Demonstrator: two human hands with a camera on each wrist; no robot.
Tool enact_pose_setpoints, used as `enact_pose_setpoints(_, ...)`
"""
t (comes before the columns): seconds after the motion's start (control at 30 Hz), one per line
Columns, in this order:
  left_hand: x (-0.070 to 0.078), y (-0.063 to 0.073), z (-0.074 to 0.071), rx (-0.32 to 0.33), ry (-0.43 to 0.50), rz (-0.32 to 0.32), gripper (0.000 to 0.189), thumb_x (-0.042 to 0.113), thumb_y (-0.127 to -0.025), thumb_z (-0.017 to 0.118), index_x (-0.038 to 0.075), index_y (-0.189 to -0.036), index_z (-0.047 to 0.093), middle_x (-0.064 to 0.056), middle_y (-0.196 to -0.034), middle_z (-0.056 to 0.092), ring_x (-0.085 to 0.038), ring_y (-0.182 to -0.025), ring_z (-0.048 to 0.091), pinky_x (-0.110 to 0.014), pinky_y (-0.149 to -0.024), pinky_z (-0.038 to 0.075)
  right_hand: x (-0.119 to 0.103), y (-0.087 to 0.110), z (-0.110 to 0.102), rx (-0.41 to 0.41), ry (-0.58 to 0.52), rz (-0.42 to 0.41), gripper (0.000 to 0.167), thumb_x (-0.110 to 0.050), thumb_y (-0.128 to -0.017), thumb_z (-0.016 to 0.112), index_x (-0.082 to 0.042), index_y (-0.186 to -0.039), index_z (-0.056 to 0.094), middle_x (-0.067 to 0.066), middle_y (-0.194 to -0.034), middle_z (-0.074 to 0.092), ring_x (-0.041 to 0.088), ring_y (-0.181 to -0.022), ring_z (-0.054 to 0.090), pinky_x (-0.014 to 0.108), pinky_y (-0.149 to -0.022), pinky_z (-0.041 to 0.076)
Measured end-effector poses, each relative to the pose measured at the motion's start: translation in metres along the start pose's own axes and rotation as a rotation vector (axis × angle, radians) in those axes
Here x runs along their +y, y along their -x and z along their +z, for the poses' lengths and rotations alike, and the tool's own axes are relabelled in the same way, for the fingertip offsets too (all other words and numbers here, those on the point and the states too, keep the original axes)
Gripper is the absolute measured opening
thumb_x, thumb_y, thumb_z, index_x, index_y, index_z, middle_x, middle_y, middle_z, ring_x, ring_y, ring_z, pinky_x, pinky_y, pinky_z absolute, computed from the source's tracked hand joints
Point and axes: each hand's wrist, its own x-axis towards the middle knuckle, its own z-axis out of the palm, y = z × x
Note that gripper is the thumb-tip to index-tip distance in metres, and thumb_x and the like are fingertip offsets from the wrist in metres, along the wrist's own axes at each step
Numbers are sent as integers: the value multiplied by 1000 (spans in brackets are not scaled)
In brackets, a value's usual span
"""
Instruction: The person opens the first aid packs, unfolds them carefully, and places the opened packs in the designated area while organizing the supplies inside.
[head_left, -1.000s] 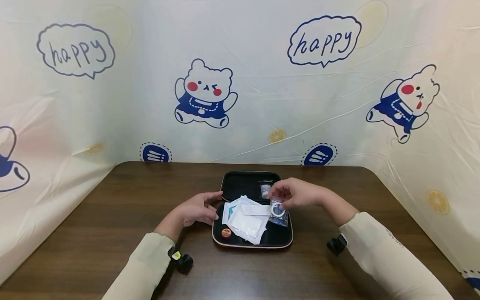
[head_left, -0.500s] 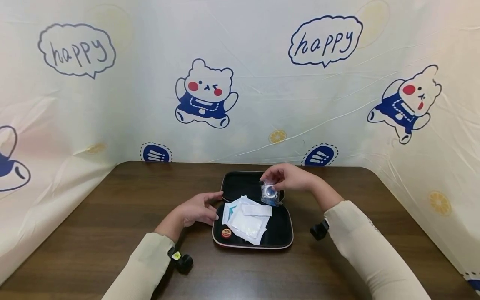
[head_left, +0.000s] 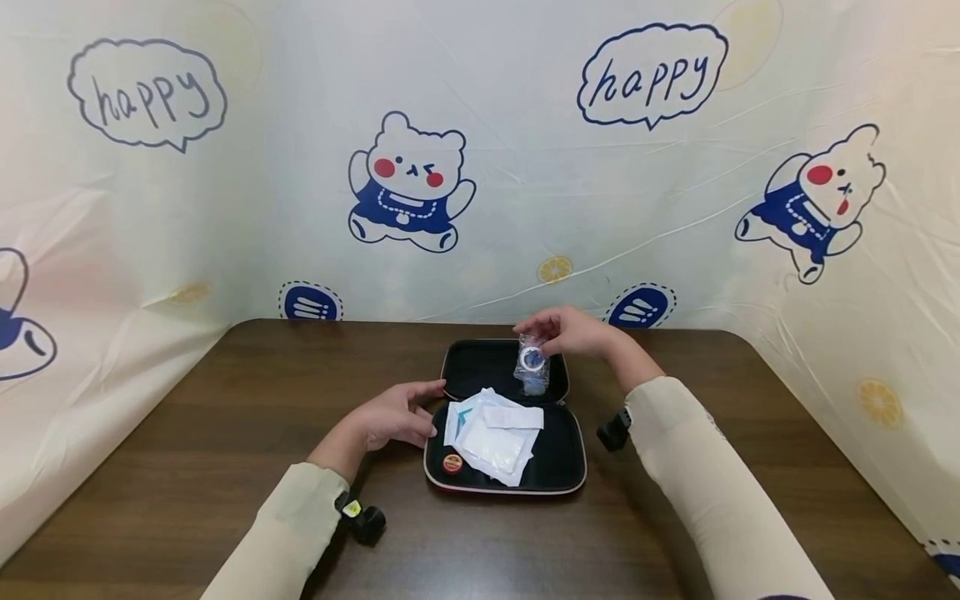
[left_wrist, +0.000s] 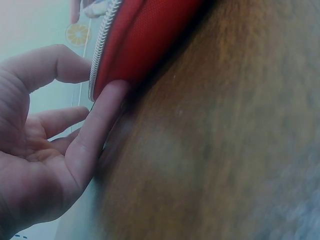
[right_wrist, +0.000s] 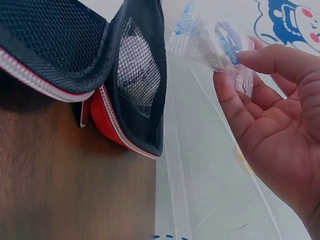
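An unzipped case, red outside with a black lining, lies spread on the table; its near half [head_left: 558, 467] and its lid [head_left: 472, 367] both face up. Over the lid's right part, my right hand [head_left: 577, 333] pinches a clear-wrapped white ring with blue on it, like a tape roll [head_left: 532, 360]. In the right wrist view this wrapped roll [right_wrist: 227, 42] is clear of the lid. My left hand [head_left: 390, 415] rests at the case's left side, thumb against the red wall [left_wrist: 142, 45] and a finger at the zip. White flat packets [head_left: 498, 446] lie in the near half.
A small round orange-red item [head_left: 452, 463] sits in the near half's front left corner. Behind the lid's mesh is a wrapped whitish item [right_wrist: 137, 72]. The brown wooden table [head_left: 225, 467] ends at a printed curtain [head_left: 510, 208] behind.
My right hand has carried the wrapped roll from above the near half's right side back and slightly left, over the lid. My left hand stays at the case's side.
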Motion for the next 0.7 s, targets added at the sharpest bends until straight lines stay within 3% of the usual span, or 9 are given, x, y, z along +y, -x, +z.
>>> enact_pose_setpoints(0.2,1,0,0,5,-5,-4,82,-5,-80,70,5,-152,31,-22,-149,34,-26,-90,58,-39,-81,58,7,-12,-1,55,-9,40,26,-1,-89,67,-5,-115,69,9,-110,67,25,-100,58,38,-93,52)
enact_pose_setpoints(0.53,3,2,0,11,-16,-4,81,-5,-81,69,5,-152,31,-22,-149,34,-26,-91,59,-39,-81,58,18,-34,6,126,-86,-11,32,2,-91,64,-2,-123,64,17,-113,66,26,-96,63,39,-82,57)
enact_pose_setpoints(0.7,2,1,0,10,-17,-5,81,-5,-81,69,5,-152,31,-21,-148,35,-25,-91,58,-39,-81,58,20,-40,11,180,-125,16,30,2,-91,65,-2,-120,64,18,-109,66,27,-91,65,46,-84,56)
